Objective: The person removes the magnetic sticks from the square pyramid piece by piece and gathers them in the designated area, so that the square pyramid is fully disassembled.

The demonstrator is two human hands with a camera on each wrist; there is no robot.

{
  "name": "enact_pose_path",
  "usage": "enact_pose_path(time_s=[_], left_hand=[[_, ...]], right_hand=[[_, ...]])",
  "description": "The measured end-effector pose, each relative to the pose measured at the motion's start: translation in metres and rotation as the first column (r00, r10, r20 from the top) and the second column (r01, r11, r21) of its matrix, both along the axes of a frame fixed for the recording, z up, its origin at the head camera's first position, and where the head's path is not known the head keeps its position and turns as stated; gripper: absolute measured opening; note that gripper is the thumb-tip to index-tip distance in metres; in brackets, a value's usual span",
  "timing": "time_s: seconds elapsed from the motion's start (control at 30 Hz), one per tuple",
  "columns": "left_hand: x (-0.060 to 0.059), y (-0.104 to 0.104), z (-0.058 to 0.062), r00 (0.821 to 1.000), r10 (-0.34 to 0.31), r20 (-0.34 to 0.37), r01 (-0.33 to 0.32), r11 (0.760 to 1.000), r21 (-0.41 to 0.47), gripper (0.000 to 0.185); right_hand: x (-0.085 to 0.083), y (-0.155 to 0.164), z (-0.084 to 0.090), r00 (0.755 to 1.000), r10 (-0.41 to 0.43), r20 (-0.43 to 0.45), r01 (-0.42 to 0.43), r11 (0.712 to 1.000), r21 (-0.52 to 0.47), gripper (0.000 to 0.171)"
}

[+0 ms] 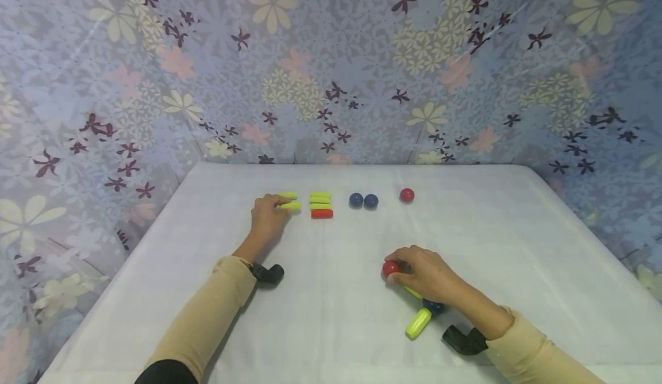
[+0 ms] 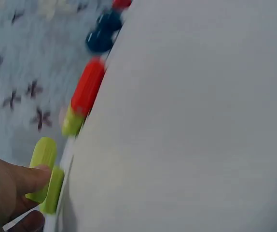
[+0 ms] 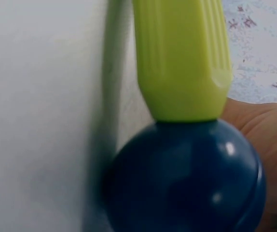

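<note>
My left hand [image 1: 278, 204] reaches to the far left of a row of pieces and pinches a yellow-green stick [image 1: 292, 205]; a second stick [image 1: 288, 195] lies just behind it. In the left wrist view, fingers [image 2: 30, 180] close on that stick [image 2: 53, 189]. My right hand [image 1: 408, 270] curls round a red ball [image 1: 390, 268] near the table's middle front. Under its wrist sits a blue ball [image 1: 433, 307] joined to a yellow-green stick [image 1: 418, 323]. The right wrist view shows that stick [image 3: 182, 58] standing on the blue ball [image 3: 186, 179], with my palm [image 3: 270, 133] behind.
The row on the white table [image 1: 517, 229] holds three stacked yellow-green sticks [image 1: 320, 200], a red stick [image 1: 322, 214], two blue balls [image 1: 363, 200] and a red ball [image 1: 407, 195]. Flowered cloth walls [image 1: 331, 56] close the back and sides.
</note>
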State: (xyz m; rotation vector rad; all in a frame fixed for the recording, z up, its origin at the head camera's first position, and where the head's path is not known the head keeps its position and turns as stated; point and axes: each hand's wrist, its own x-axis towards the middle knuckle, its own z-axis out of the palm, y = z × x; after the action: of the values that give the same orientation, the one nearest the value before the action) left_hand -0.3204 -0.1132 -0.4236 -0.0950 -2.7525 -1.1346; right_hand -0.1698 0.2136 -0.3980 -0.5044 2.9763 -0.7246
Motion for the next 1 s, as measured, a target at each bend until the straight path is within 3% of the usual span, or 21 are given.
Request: enact_pose_path(time_s=[0.1,0.3,0.53,0.73,1.0], left_hand=[[-0.013,-0.005,-0.002,0.999,0.038,-0.002,-0.038,0.999,-0.025,0.029],[-0.023,-0.006,-0.004,0.998,0.066,-0.009,-0.067,0.995,-0.074,0.029],[-0.029,-0.004,-0.007,0.997,0.078,-0.017,-0.079,0.992,-0.099,0.028],[-0.03,-0.003,-0.008,0.997,0.071,-0.013,-0.072,0.992,-0.104,0.028],[-0.028,-0.005,-0.007,0.997,0.073,0.007,-0.072,0.992,-0.102,0.028]], right_hand=[[0.0,-0.001,0.0,1.0,0.004,-0.005,-0.004,1.0,0.0,0.036],[0.001,-0.003,0.001,1.0,-0.001,-0.006,0.001,1.0,0.002,0.037],[0.003,0.001,0.001,1.0,0.006,-0.018,-0.006,1.0,0.028,0.043],[0.019,0.01,0.007,0.998,-0.054,-0.036,0.057,0.994,0.089,0.052],[0.038,0.016,0.008,0.994,-0.11,-0.025,0.112,0.984,0.14,0.033]])
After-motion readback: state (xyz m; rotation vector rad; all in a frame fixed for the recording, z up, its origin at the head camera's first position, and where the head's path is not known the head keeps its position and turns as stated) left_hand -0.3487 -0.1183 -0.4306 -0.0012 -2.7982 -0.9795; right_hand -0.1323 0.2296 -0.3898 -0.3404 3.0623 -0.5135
